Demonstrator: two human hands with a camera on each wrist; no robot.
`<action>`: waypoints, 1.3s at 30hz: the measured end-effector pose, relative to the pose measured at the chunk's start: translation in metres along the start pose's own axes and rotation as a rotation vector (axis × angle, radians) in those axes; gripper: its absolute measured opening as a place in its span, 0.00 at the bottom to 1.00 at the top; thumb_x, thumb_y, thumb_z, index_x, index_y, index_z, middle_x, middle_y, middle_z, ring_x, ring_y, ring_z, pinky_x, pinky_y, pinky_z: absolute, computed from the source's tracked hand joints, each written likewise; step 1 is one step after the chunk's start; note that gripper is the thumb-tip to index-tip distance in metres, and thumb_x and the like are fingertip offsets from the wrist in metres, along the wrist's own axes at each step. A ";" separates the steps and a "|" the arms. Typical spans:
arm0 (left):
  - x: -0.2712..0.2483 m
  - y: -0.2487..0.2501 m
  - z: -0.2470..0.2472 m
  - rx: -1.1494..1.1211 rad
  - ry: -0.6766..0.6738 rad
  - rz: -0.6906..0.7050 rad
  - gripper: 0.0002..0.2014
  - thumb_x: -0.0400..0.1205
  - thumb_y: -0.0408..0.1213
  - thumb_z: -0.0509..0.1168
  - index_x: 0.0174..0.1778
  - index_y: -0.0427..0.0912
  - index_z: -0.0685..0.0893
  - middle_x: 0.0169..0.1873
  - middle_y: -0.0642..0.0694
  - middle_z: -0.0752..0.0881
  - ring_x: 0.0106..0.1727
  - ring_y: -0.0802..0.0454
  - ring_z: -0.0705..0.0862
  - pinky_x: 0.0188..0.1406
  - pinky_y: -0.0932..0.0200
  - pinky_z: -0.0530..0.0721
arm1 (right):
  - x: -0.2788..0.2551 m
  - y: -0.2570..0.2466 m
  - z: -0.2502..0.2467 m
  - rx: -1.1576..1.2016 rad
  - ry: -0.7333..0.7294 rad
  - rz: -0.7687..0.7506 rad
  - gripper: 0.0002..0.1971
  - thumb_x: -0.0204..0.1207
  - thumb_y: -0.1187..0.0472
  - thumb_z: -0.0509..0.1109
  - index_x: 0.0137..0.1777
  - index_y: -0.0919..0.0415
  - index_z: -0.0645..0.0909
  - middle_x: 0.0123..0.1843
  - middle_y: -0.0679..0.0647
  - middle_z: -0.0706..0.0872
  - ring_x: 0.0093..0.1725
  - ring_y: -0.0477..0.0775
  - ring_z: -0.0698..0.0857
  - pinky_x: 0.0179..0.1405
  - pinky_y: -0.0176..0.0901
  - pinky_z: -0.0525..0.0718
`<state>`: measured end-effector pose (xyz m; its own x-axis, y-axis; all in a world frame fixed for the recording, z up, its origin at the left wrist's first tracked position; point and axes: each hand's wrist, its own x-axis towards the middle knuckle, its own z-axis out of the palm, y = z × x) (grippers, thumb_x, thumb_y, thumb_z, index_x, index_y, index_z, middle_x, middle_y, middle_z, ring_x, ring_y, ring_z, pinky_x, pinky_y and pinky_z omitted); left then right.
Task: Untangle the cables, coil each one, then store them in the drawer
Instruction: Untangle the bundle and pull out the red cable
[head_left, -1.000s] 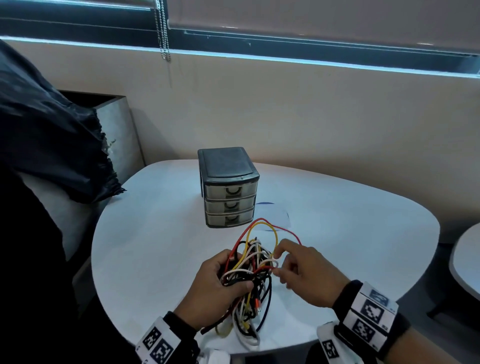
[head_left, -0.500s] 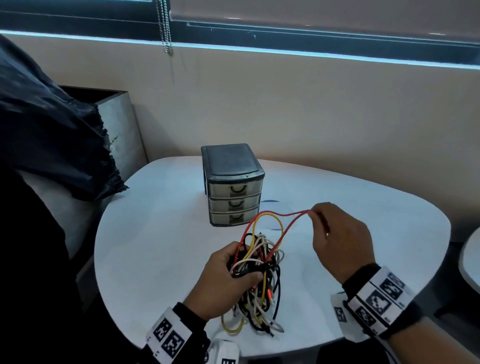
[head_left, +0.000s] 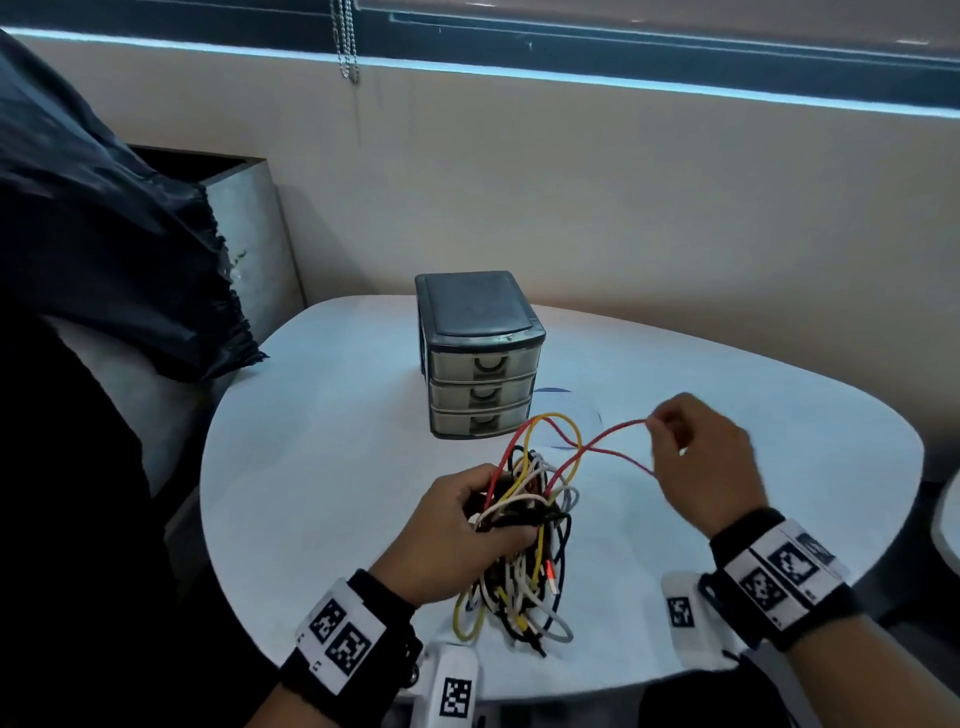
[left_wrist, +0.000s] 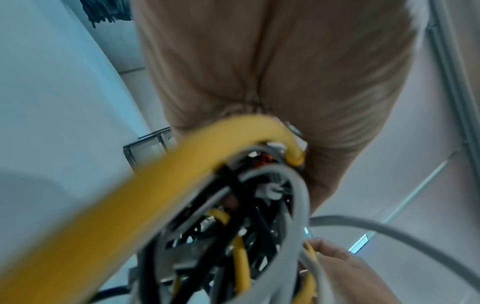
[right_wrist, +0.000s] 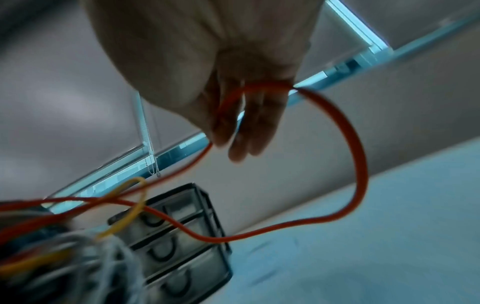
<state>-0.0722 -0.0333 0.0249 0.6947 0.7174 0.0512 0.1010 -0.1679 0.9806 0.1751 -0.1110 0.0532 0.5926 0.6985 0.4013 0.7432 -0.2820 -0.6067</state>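
**Teasing One Red Lead Out of the Knot**

Pinching a loop of the red cable (head_left: 613, 441) between thumb and fingertips, the right hand (head_left: 706, 462) held it up and out to the right of the tangle, the other fingers loosely curled beside the pinch. Seen from the right wrist, that red strand draped across the fingers (right_wrist: 249, 127) and swept down in a wide bow toward the tabletop. The left hand (head_left: 462, 535) was closed around the middle of the cable bundle (head_left: 524, 540), a snarl of yellow, white, black and red leads held above the near edge of the white table (head_left: 322, 467), its loose ends trailing onto the surface.

The work stood, by all appearances, at its first stage: untangling, with nothing coiled and nothing stored. Freeing the red lead would likely call for following it back into the knot and easing it through the yellow loop (head_left: 561, 431) it crossed, rather than pulling hard, which might tighten the snarl.

Just beyond the bundle, on the far side, stood the small drawer unit (head_left: 480, 358), its three drawers all shut. Their translucent fronts did not plainly show any contents.
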 end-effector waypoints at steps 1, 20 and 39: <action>0.000 0.000 0.001 0.005 0.004 -0.003 0.10 0.75 0.30 0.78 0.48 0.48 0.89 0.42 0.50 0.92 0.45 0.51 0.90 0.48 0.58 0.87 | -0.005 0.003 0.005 -0.007 -0.129 0.040 0.06 0.77 0.60 0.71 0.45 0.48 0.77 0.34 0.43 0.85 0.35 0.55 0.86 0.44 0.54 0.86; -0.007 -0.001 -0.015 0.340 0.120 0.028 0.11 0.74 0.35 0.71 0.50 0.51 0.87 0.41 0.54 0.90 0.45 0.54 0.89 0.49 0.52 0.88 | 0.007 0.020 -0.036 -0.409 -0.242 0.113 0.21 0.84 0.52 0.61 0.76 0.47 0.72 0.65 0.53 0.86 0.62 0.63 0.84 0.59 0.54 0.80; -0.004 -0.037 -0.002 0.630 -0.052 -0.096 0.56 0.51 0.77 0.73 0.77 0.72 0.61 0.82 0.57 0.62 0.85 0.54 0.57 0.85 0.44 0.59 | -0.051 -0.012 0.007 -0.271 -0.520 -0.378 0.10 0.79 0.45 0.70 0.59 0.35 0.87 0.49 0.43 0.86 0.52 0.50 0.82 0.55 0.45 0.78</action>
<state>-0.0801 -0.0279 -0.0112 0.6936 0.7182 -0.0563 0.5529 -0.4807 0.6806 0.1336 -0.1385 0.0354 0.1024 0.9862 0.1297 0.9607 -0.0643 -0.2702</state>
